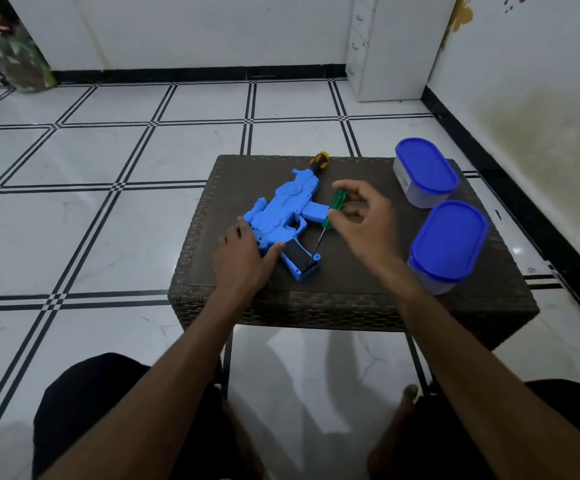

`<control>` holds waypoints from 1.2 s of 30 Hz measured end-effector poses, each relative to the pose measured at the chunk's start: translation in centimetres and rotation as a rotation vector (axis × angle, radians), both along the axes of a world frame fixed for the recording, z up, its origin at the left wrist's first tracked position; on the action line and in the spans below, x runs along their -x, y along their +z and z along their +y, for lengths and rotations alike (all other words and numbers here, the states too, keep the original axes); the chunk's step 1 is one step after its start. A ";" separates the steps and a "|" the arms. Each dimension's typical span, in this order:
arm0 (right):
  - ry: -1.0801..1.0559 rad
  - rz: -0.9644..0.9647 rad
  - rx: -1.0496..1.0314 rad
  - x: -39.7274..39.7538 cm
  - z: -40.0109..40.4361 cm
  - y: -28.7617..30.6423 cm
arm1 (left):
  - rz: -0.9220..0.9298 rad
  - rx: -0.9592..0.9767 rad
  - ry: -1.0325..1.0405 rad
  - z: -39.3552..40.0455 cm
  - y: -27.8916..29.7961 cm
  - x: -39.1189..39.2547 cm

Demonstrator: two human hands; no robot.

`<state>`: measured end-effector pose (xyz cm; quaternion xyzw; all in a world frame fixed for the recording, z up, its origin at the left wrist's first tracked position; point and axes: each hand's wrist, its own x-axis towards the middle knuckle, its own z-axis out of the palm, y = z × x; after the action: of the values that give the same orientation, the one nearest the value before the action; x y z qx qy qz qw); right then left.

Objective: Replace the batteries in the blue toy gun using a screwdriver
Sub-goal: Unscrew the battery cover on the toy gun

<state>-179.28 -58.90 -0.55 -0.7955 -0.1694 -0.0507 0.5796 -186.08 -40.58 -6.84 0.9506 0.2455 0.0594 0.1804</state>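
Observation:
The blue toy gun (283, 216) lies flat on a dark woven table (351, 292), its grip pointing toward me. My left hand (243, 258) presses flat on the gun's rear, thumb against the black grip panel. My right hand (361, 216) pinches the green handle of a screwdriver (332, 209) between thumb and fingers. Its thin shaft slants down to the bottom of the gun's grip (307, 266), the tip resting there.
A second screwdriver with a yellow and black handle (319, 161) lies at the table's far edge behind the gun. Two lidded blue-topped containers (425, 171) (448, 244) stand on the table's right side. White tiled floor surrounds the table; my knees are below.

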 end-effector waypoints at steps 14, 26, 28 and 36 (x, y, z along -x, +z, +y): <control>0.126 -0.196 0.051 0.8 0.1 -0.7 | 0.146 0.175 0.000 -0.2 0.0 -3.3; 0.292 -0.325 0.151 1.6 0.9 -0.5 | 0.098 0.199 0.024 -0.9 0.2 -2.8; 0.289 -0.318 0.144 1.6 1.1 -0.5 | 0.091 0.205 0.024 -0.9 0.3 -2.7; 0.213 -0.265 0.100 1.4 1.4 0.5 | 0.105 0.210 0.027 -1.1 0.6 -2.8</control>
<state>-180.69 -57.48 -0.06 -0.7871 -0.3300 -0.0851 0.5141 -183.33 -41.67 -6.25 0.9248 0.2725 -0.0142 0.2650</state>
